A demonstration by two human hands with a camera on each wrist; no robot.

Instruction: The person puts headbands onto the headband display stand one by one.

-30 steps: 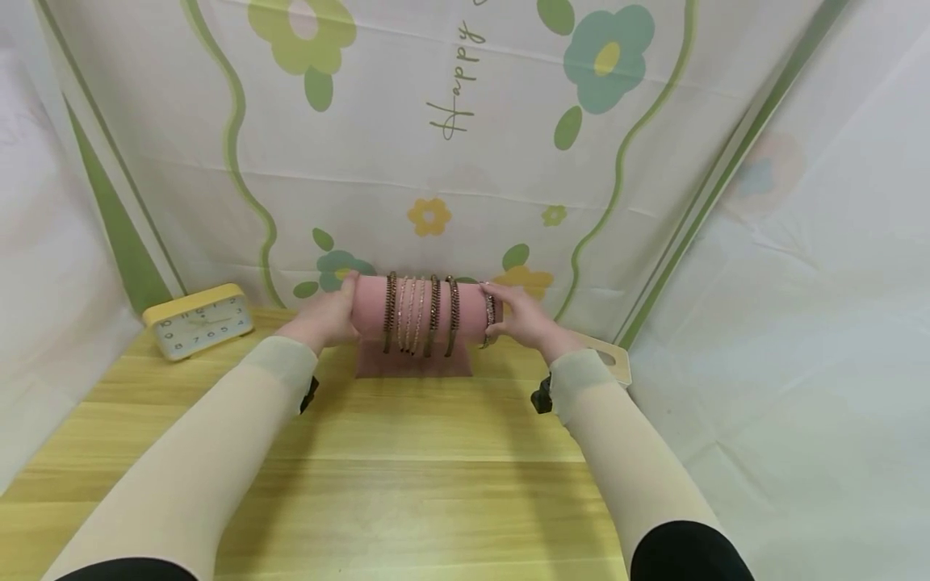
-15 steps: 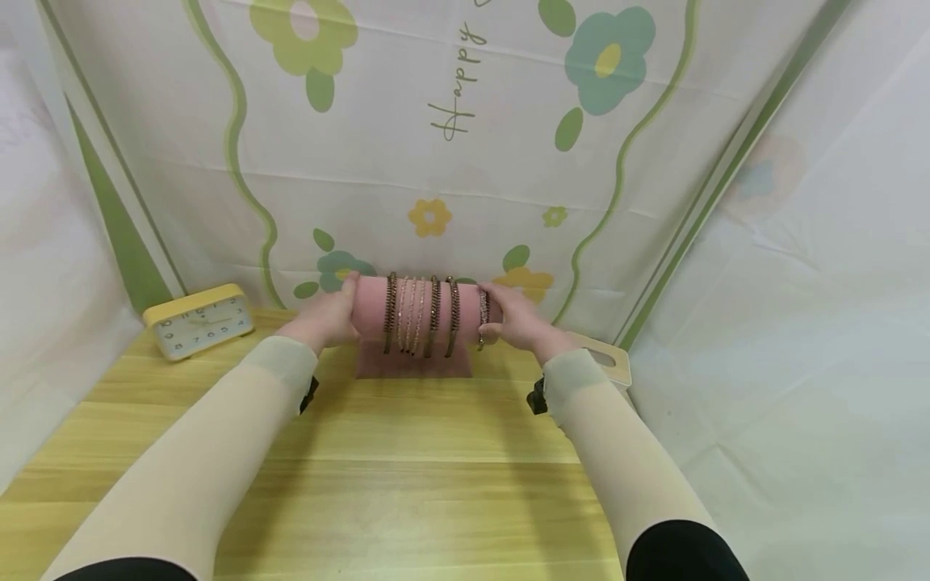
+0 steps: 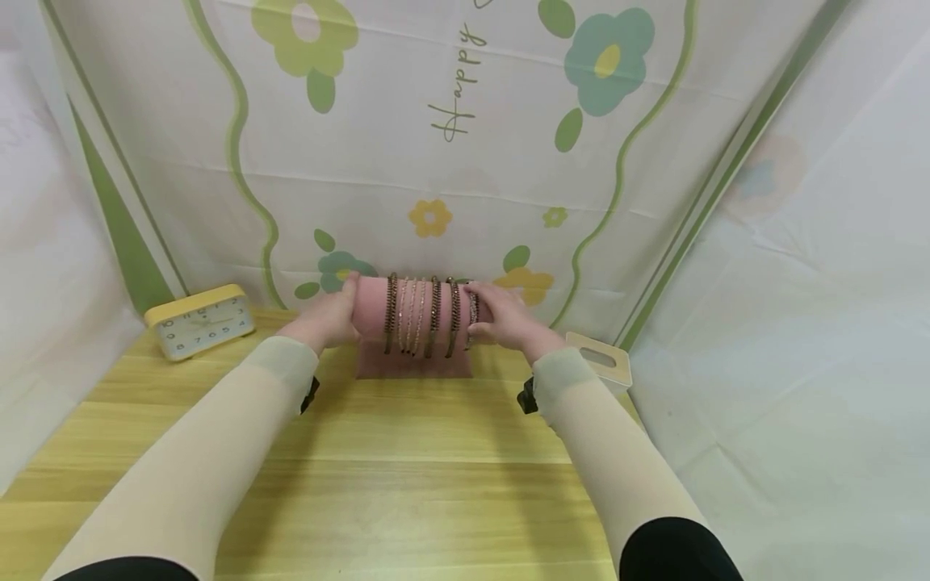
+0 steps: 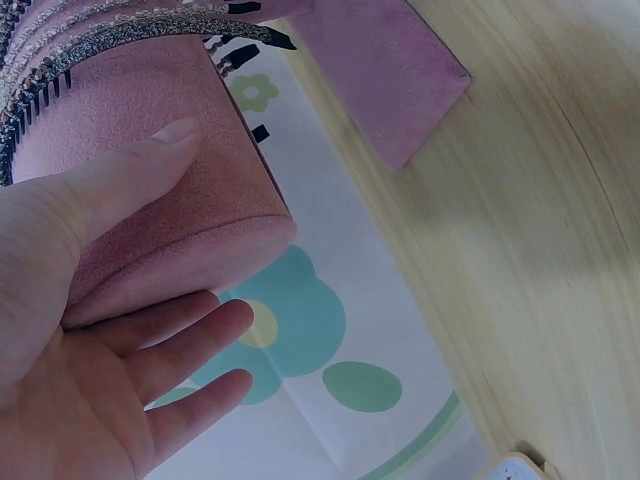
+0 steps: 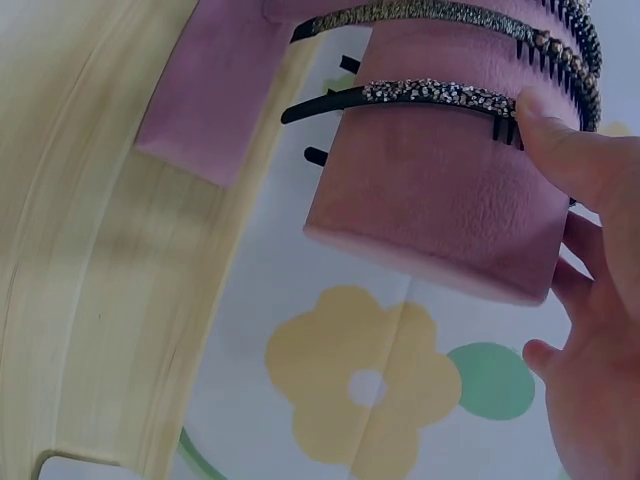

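Observation:
Several headbands [image 3: 435,315], some dark and beaded, others light and sparkling, circle the pink velvet roll of a headband stand [image 3: 372,305]. My left hand [image 3: 327,319] holds the roll's left end; in the left wrist view its thumb lies on the velvet, with the index finger hidden behind. At the right part of the roll, my right hand [image 3: 508,323] pinches a rhinestone headband [image 5: 430,92]. The right wrist view shows the thumb at this band's toothed edge, while the fingers behind are partly hidden. The band's black tips stick out past the roll.
A yellow alarm clock [image 3: 199,323] stands at the back left of the wooden table [image 3: 407,484]. Behind my right wrist is a pale box [image 3: 601,363] with an oval slot in its top. A flower-printed cloth [image 3: 363,161] hangs close behind the stand.
My right hand has slid left along the roll, bringing the rhinestone headband closer to the others. More of the pale box shows now. My left hand stays at the left end.

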